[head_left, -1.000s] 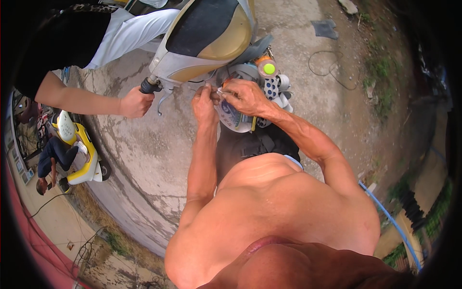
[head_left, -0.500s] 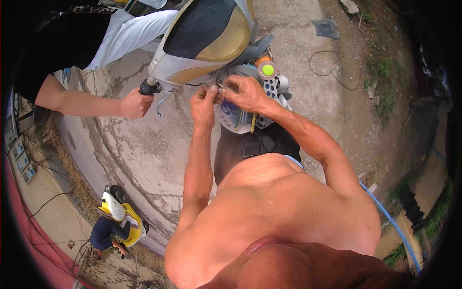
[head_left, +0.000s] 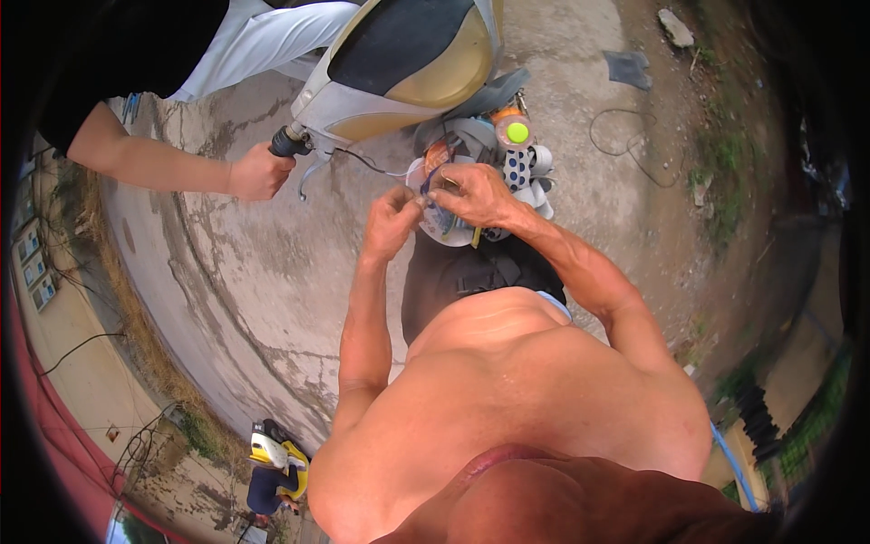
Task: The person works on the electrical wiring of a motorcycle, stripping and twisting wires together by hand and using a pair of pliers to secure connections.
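My left hand [head_left: 391, 220] is closed in a pinch at the rim of a round white container [head_left: 446, 236] full of small items. Beside it, my right hand [head_left: 476, 197] has its fingers closed around something small and thin, too small to name. A thin cable [head_left: 367, 161] runs from a scooter's handlebar toward my fingers. The scooter's gold, silver and black front panel [head_left: 403, 63] is above my hands. Right of the container are a cup with a lime-green round top [head_left: 517, 132] and a white roll with dark dots [head_left: 518, 168].
A person's hand [head_left: 263, 172] grips the black handlebar grip [head_left: 288, 140] above a brake lever. A person in dark clothes [head_left: 270, 490] is on a yellow scooter [head_left: 294, 462] at lower left. A cable loop [head_left: 621, 122], grey scrap [head_left: 625, 69] and blue hose [head_left: 734, 462] lie rightward.
Both my hands have moved down, lower against the white container, and more cable shows above them. The person on the yellow scooter has moved toward the bottom of the view.
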The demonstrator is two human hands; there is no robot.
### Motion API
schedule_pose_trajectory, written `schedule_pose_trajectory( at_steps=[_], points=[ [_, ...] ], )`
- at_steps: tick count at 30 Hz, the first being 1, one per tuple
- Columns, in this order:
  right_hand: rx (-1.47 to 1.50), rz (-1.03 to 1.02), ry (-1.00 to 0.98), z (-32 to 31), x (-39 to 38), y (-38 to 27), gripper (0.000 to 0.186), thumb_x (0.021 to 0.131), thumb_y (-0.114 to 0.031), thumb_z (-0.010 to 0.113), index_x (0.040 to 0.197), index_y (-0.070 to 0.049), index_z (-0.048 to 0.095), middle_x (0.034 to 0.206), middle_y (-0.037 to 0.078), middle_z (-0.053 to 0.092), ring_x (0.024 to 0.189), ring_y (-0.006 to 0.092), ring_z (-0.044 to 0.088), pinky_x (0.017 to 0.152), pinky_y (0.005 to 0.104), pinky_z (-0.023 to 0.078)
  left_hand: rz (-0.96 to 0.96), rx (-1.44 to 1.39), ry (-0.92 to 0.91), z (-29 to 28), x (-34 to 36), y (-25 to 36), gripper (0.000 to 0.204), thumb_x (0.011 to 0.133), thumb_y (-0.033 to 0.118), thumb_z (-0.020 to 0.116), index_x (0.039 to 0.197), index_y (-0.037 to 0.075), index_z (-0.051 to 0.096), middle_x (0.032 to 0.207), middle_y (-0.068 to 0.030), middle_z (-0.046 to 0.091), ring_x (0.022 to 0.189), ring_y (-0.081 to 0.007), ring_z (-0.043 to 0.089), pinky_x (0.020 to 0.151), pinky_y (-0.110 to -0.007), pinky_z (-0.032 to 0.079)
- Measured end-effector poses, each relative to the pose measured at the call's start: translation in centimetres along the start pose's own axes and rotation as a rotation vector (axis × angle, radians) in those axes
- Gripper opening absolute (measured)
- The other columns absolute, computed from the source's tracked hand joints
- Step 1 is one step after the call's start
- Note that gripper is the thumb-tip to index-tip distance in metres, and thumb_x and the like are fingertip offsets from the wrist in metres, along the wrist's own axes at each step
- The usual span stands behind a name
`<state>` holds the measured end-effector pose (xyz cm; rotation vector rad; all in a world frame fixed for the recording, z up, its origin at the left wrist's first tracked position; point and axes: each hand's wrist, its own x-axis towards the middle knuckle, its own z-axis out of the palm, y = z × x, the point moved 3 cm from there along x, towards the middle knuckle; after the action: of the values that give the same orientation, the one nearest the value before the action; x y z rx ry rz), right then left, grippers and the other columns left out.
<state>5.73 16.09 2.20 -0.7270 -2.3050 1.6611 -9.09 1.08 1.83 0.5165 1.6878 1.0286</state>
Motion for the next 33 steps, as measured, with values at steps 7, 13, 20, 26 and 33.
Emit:
schedule_pose_trajectory(
  at_steps=[7, 13, 20, 26, 33],
  points=[
    [-0.004, -0.117, -0.066, -0.3, 0.9, -2.3, 0.024, 0.093, -0.027, 0.072, 0.097, -0.003, 0.071, 0.089, 0.021, 0.071, 0.085, 0.0437, 0.070, 0.073, 0.0499, 0.055, -0.151, -0.456, -0.105, -0.8, 0.1, -0.9, 0.020, 0.095, 0.020, 0.061, 0.083, 0.005, 0.060, 0.068, -0.0039, 0.055, 0.055, -0.0147, 0.048, 0.058, -0.032, 0.043],
    [-0.004, -0.086, -0.061, 0.0, 1.4, -1.8, 0.026, 0.095, -0.028, 0.069, 0.098, -0.003, 0.072, 0.089, 0.021, 0.071, 0.085, 0.0436, 0.070, 0.073, 0.0504, 0.054, -0.130, -0.865, 0.031, 1.9, 1.1, -1.1, 0.030, 0.103, 0.023, 0.056, 0.077, 0.009, 0.053, 0.064, -0.0036, 0.052, 0.051, -0.0149, 0.042, 0.055, -0.033, 0.040],
    [0.082, 0.053, -0.049, -0.1, 1.8, -1.0, 0.023, 0.096, -0.022, 0.069, 0.106, -0.002, 0.074, 0.091, 0.020, 0.075, 0.084, 0.0359, 0.073, 0.074, 0.0428, 0.056, -0.046, -0.558, 0.308, 2.1, 2.9, -1.3, 0.031, 0.106, 0.025, 0.057, 0.081, 0.006, 0.060, 0.070, -0.0066, 0.061, 0.057, -0.0172, 0.055, 0.056, -0.032, 0.045],
    [0.172, 0.068, 0.053, 0.3, 2.0, -0.6, 0.025, 0.094, -0.024, 0.070, 0.102, 0.000, 0.073, 0.087, 0.022, 0.072, 0.080, 0.0372, 0.072, 0.073, 0.0450, 0.054, 0.040, -0.641, 0.253, 0.2, 2.8, -0.7, 0.025, 0.107, 0.025, 0.060, 0.097, 0.003, 0.067, 0.084, -0.0095, 0.070, 0.069, -0.0191, 0.064, 0.065, -0.031, 0.053],
    [0.180, 0.115, -0.016, 0.5, 2.3, -0.5, 0.027, 0.093, -0.026, 0.071, 0.101, 0.000, 0.073, 0.084, 0.020, 0.070, 0.077, 0.0329, 0.071, 0.071, 0.0439, 0.053, 0.114, -0.262, 0.323, 0.6, 1.2, 1.1, 0.020, 0.098, 0.010, 0.074, 0.112, -0.004, 0.071, 0.097, -0.0090, 0.074, 0.080, -0.0161, 0.068, 0.074, -0.029, 0.056]
  ],
)
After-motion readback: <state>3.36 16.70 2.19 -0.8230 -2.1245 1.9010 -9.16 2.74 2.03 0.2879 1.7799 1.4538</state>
